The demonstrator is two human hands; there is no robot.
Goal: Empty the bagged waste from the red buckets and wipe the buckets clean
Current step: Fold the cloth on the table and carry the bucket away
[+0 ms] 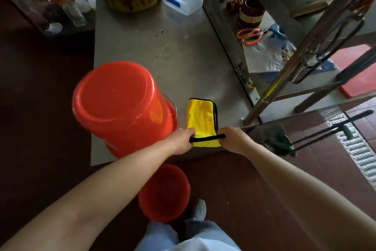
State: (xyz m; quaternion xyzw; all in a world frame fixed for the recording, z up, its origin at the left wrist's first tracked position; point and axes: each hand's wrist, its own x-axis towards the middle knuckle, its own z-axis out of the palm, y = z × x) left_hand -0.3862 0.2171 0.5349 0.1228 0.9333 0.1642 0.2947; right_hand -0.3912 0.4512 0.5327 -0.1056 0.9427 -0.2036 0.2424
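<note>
Both hands work the yellow cloth (201,116) at the near edge of the steel surface (173,47). The left hand (183,138) pinches its near-left corner and the right hand (234,138) its near-right corner. The black-trimmed hem is stretched taut between them, and the rest of the cloth lies flat toward 12 o'clock. Pulling the hem straight like this looks like squaring the cloth up, to fold it or lift it as a neat pad for wiping.

At 9 o'clock of the cloth, just beside it, the upturned bucket (120,104) stands mouth-down on the surface. That probably lets it drain and puts its base and wall within reach. At 6 o'clock, between the forearms, the floor bucket (164,191) sits mouth-up on the floor. No bag shows inside it, though its interior is dim.
</note>
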